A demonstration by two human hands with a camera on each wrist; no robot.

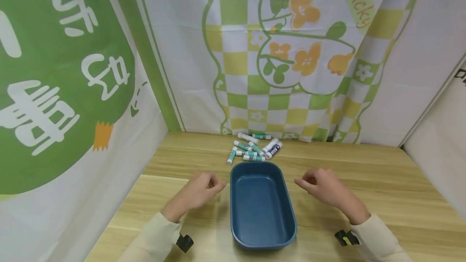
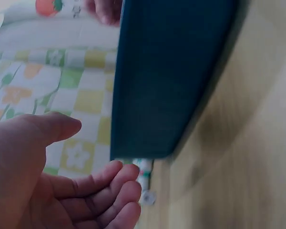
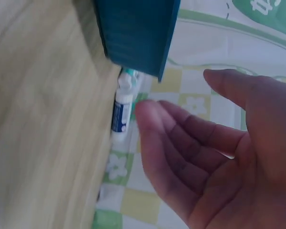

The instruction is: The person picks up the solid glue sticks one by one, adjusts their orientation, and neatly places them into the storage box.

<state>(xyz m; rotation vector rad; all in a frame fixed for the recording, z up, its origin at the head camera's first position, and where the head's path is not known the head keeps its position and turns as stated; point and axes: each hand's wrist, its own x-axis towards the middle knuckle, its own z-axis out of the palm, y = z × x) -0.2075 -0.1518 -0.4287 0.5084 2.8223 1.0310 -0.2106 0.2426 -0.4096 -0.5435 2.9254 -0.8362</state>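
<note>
A deep blue rectangular bin (image 1: 260, 209) stands on the wooden table between my two hands, and nothing lies inside it. My left hand (image 1: 200, 191) hovers just left of the bin, fingers loosely bent, holding nothing. In the left wrist view the thumb and fingers are apart, with the bin's side wall (image 2: 167, 81) beyond them. On the other side my right hand (image 1: 324, 187) is raised, a small gap away from the rim, also holding nothing. Its fingers (image 3: 181, 138) bend softly in the right wrist view, apart from the thumb.
Behind the bin lies a loose pile of several glue sticks (image 1: 255, 153), mostly white and green, one with a dark blue label (image 1: 274, 150). A patterned curtain (image 1: 284, 72) hangs along the table's back edge. A green and white cloth (image 1: 65, 92) borders the left side.
</note>
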